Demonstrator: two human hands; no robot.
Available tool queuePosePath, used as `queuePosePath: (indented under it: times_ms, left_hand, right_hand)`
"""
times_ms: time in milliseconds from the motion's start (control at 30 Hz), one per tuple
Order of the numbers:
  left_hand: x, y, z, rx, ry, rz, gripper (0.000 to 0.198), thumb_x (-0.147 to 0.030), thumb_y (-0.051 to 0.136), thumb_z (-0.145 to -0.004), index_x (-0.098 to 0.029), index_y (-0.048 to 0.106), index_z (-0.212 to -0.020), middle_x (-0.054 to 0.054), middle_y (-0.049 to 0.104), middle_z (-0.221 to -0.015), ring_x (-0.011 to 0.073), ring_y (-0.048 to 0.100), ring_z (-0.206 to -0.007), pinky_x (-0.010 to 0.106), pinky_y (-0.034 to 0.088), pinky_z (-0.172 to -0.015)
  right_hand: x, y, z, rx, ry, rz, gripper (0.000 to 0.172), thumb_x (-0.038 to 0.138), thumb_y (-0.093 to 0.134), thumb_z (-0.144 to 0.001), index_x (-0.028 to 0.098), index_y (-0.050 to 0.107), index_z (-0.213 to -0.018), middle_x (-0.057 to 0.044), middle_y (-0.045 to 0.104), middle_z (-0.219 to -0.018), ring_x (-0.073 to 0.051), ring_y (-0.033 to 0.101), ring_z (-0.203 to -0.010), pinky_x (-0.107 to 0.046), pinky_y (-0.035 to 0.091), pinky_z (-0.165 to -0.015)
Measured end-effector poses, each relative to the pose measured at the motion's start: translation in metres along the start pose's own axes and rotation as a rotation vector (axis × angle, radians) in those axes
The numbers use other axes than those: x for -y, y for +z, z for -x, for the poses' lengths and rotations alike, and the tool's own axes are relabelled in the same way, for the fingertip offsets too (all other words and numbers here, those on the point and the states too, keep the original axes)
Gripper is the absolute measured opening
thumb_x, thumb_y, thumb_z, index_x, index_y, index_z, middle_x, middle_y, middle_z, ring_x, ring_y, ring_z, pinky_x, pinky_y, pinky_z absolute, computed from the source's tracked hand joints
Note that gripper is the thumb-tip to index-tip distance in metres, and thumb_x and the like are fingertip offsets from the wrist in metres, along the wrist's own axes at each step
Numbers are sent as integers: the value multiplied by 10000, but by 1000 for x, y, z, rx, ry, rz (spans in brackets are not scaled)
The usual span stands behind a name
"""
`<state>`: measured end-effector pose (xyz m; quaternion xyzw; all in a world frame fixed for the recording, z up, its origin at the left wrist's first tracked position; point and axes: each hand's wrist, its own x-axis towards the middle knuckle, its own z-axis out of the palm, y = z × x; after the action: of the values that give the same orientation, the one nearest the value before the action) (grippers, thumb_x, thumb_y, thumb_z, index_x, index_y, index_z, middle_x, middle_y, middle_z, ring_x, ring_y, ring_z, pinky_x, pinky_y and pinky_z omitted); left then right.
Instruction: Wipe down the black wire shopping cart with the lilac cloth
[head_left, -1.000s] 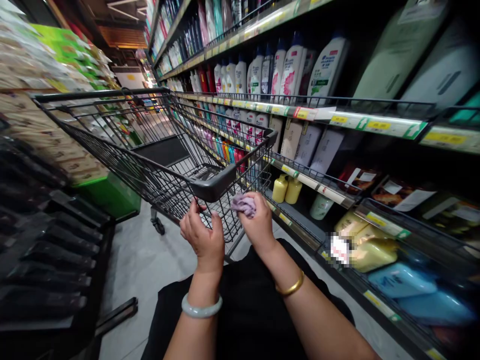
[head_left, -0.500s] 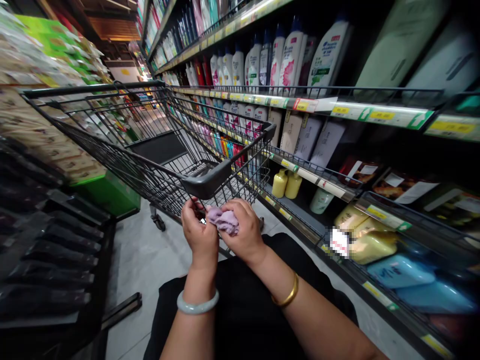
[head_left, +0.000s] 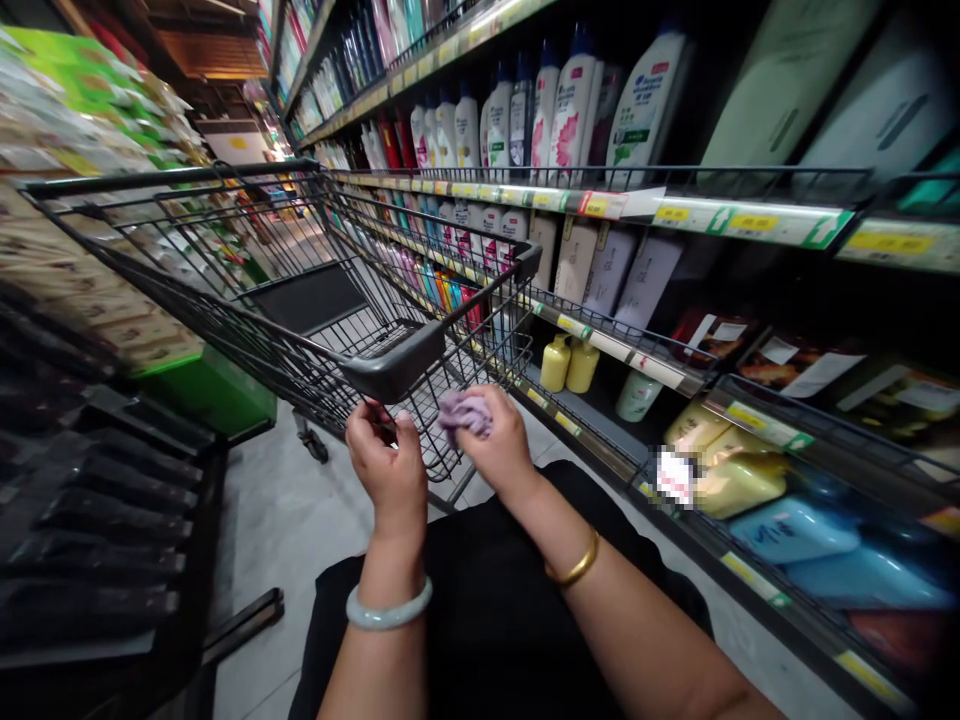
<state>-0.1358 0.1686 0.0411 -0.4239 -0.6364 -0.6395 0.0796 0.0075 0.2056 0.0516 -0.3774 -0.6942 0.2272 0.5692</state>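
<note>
**Hands drawing apart under the cart handle (head_left: 394,370)**

Separating since half a second ago, the two hands are no longer meeting over the purple cloth (head_left: 463,412). The left hand (head_left: 386,465) is sliding leftward. It is hanging just below the handle with its fingers curled inward, and I cannot tell whether they are closing on anything. The right hand (head_left: 499,445) is lifting the cloth, pinching it in a crumpled wad just under the right end of the handle, near the basket wire.

By my reading the cloth is gathered and in hand but not pressing on the handle, so any contact with the bar is not yet happening.

The shopping cart (head_left: 225,270) is standing on a pale grey floor (head_left: 277,510) in a narrow shop aisle. Shelves (head_left: 675,215) of white bottles (head_left: 570,110) and two yellow bottles (head_left: 568,362) are running along the right, and a green display (head_left: 217,385) is sitting to the left.
</note>
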Motion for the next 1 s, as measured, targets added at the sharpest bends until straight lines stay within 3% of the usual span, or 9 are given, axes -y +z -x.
queuePosePath:
  times_ms: [100, 300, 500, 667, 733, 867, 1000]
  left_hand:
    - [-2, 0, -1, 8, -3, 3, 456, -518, 636, -893, -178, 560, -1187, 46, 593, -1032, 173, 577, -931, 325, 490, -879]
    - [-6, -3, -5, 5, -10, -22, 395, -509, 636, -877, -183, 548, -1081, 20, 568, -955, 175, 558, -883, 334, 483, -848]
    - [-12, -4, -8, 20, -39, -28, 360, -497, 647, -845, -189, 541, -999, -3, 541, -897, 161, 524, -824, 319, 454, -804]
    - [-13, -4, -10, 20, -51, -15, 368, -506, 650, -810, -199, 524, -969, -13, 531, -880, 161, 510, -808, 318, 435, -787]
    - [-13, -4, -10, 17, -55, -8, 344, -476, 647, -801, -202, 514, -962, -16, 529, -872, 159, 508, -801, 315, 432, -781]
    - [-13, -3, -10, 28, -66, 5, 343, -453, 660, -788, -205, 517, -976, -17, 528, -876, 161, 505, -803, 319, 425, -792]
    - [-12, -2, -10, 17, -48, 31, 357, -458, 668, -792, -206, 512, -990, -21, 515, -874, 160, 495, -808, 318, 429, -805]
  right_hand:
    - [-9, -1, -4, -89, 152, 26, 287, 185, 648, -748, 236, 635, -1030, -60, 718, -1040, -234, 665, -978, -381, 554, -914]
    - [14, 5, 6, 66, -100, 47, 310, 170, 671, -759, 251, 650, -1057, -59, 718, -1044, -247, 657, -1004, -381, 560, -931]
    - [-4, -2, -6, -102, 129, 39, 295, 130, 664, -739, 226, 641, -1017, -65, 714, -1037, -235, 660, -990, -372, 552, -907]
    - [12, 0, -2, 65, -137, -24, 292, 166, 688, -769, 236, 652, -1049, -51, 715, -1032, -224, 653, -989, -352, 554, -907]
    - [11, 0, -3, 58, -133, -13, 286, 170, 690, -774, 234, 653, -1051, -57, 717, -1043, -234, 653, -1000, -368, 553, -921]
    - [4, -4, -7, -65, 11, 36, 265, 148, 660, -777, 229, 641, -1029, -66, 716, -1040, -246, 652, -991, -388, 550, -916]
    - [18, -3, -3, 56, -185, 11, 278, 175, 665, -788, 234, 639, -1058, -60, 723, -1057, -236, 644, -1012, -370, 545, -947]
